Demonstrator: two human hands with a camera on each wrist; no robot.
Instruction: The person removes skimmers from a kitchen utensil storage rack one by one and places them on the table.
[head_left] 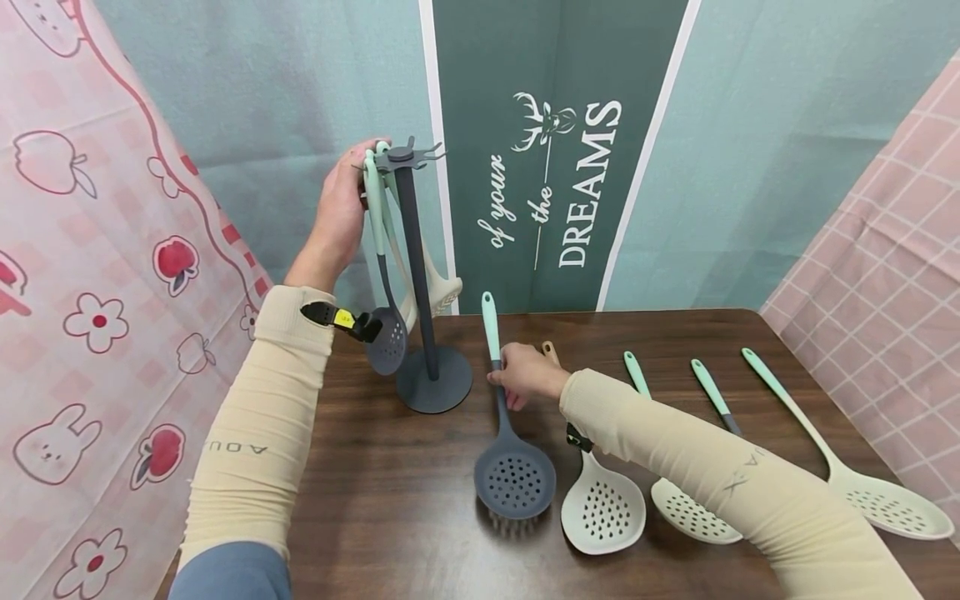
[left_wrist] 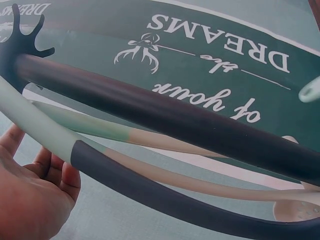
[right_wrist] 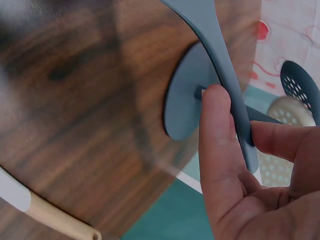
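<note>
My right hand (head_left: 525, 372) pinches a grey skimmer (head_left: 515, 479) with a mint handle end, gripping its grey shaft between thumb and fingers. The round perforated head is tilted just above the table. At the far left, my left hand (head_left: 347, 196) grips the top of a dark utensil stand (head_left: 417, 267) near its hooks. Some of its fingertips are hidden there, while other fingers (left_wrist: 70, 180) curl beside a mint handle (left_wrist: 37, 120). From that side of the stand hang a grey perforated ladle (head_left: 387, 340) and cream utensils, including a perforated one (head_left: 446, 292).
Right of the grey skimmer lie a white skimmer (head_left: 603, 508), a white slotted utensil (head_left: 693, 510) and a long white slotted spoon (head_left: 892, 500). Another mint-and-grey handle (head_left: 716, 392) runs under my right sleeve. Cloth curtains (head_left: 750, 167) surround the wooden table (head_left: 360, 517).
</note>
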